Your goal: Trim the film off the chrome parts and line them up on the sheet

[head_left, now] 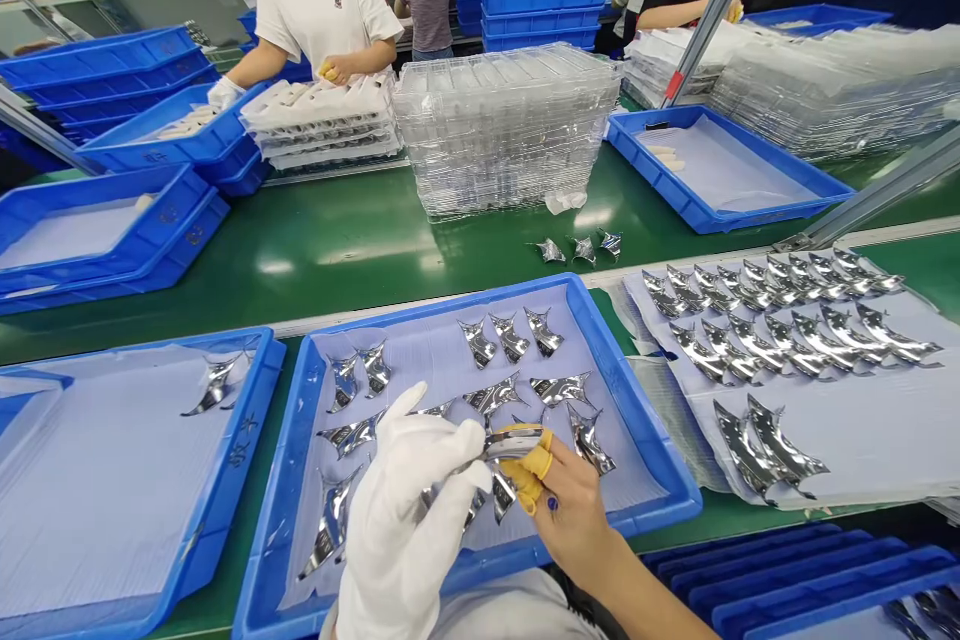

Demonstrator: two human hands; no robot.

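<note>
Gloved left hand [405, 510] and right hand [570, 510] both pinched on one metal piece [514, 442] over blue tray [450, 306]; best gripped by edges, avoiding smudges.

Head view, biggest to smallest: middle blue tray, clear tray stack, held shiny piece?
1. middle blue tray, though nearer the camera
2. clear tray stack
3. shiny piece, between left hand and right hand

Shiny, curved chrome piece [512, 444], roughly level, aloft over the blue tray's [639, 390] near half.
</note>
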